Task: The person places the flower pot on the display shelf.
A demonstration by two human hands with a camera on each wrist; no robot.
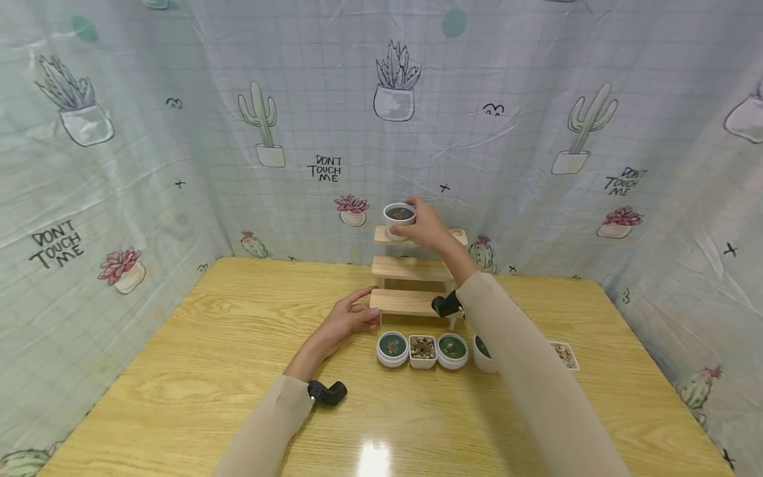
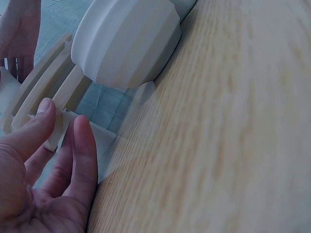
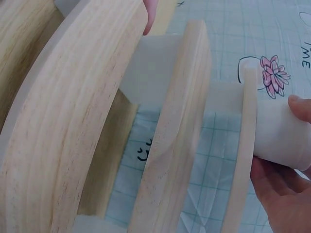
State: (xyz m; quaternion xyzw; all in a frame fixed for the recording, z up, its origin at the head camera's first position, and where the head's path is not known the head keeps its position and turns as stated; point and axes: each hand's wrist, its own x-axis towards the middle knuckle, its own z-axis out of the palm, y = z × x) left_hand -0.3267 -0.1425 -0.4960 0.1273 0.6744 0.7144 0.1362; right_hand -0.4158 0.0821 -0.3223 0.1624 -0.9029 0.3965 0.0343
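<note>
A three-tier wooden stand with pale side supports stands near the back of the table. On the left end of its top shelf is a round white plant pot, its dark filling showing inside the rim. My right hand grips this pot from the right, thumb and fingers around its wall; the right wrist view has the pot's base against the top board. Low at the stand's left side, my left hand holds the end of the bottom tier between thumb and fingers.
Before the stand, a row holds a round white pot, a square pebble-filled pot, another round pot and a taller white pot. A pebble-filled pot is partly behind my right sleeve. Printed curtain hangs behind the table.
</note>
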